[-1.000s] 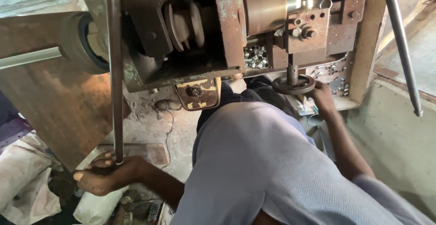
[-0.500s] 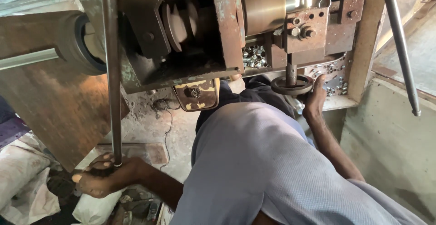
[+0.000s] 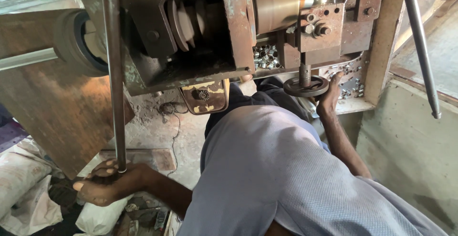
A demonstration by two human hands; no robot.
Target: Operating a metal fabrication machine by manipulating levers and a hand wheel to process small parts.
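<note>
1. Lever rod (image 3: 114, 74), a long dark steel bar, runs from the top of the machine at 12 o'clock down to about 8 o'clock in the view, so its lower end sits within an outstretched arm's reach.
2. Left hand (image 3: 107, 183) closes around the rod's bottom end, fingers (image 3: 109, 164) wrapped over it with no gap showing; gripping at the far tip seems chosen for the most leverage.
3. Right hand (image 3: 329, 97) reaches up at 2 o'clock beside the small round handwheel (image 3: 305, 86); the thumb rises along the rim and the palm touches it, the fingers hidden beneath, so I cannot tell how tightly they clasp.
4. Both controls lie on opposite sides of the rusty machine body (image 3: 238, 31), which likely explains the arms spread wide and the torso leaning in.
5. Small shiny metal sleeves (image 3: 265, 57) lie heaped in a recess at 12 o'clock, just beside the brass-coloured cylinder (image 3: 274, 5).
6. A second slim bar (image 3: 422, 55) hangs free at 2 o'clock, untouched.
</note>
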